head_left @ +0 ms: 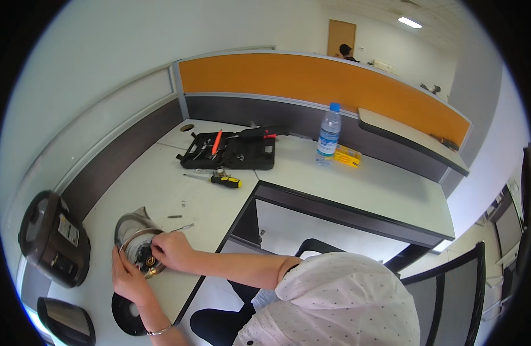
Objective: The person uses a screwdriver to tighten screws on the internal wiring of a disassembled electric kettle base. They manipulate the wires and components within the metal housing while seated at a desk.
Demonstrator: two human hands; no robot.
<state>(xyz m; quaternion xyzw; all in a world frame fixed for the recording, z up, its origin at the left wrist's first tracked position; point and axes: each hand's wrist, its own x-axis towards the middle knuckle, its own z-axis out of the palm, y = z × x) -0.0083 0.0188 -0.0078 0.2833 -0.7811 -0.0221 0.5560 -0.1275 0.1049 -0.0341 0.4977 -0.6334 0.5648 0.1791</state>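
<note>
A metal kettle (123, 226) lies with its underside turned toward me, showing dark parts and a round brass-coloured piece inside. My left hand (128, 281) grips its rim from the near left side. My right hand (172, 251) is closed, its fingertips at the inner parts of the kettle; what they pinch is hidden. Beside my left wrist lies a black round disc (122, 314), partly covered by the forearm. A thin metal rod (184, 227) sticks out beyond my right hand. Small dark and pale pieces (175, 216) lie just past the kettle.
A yellow-black screwdriver (225, 181) lies before an open black tool case (254, 157). A water bottle (328, 135) and a yellow box (348, 155) stand against the partition (265, 72). A dark rice cooker (55, 242) and a metal-and-black appliance (66, 321) stand at the left.
</note>
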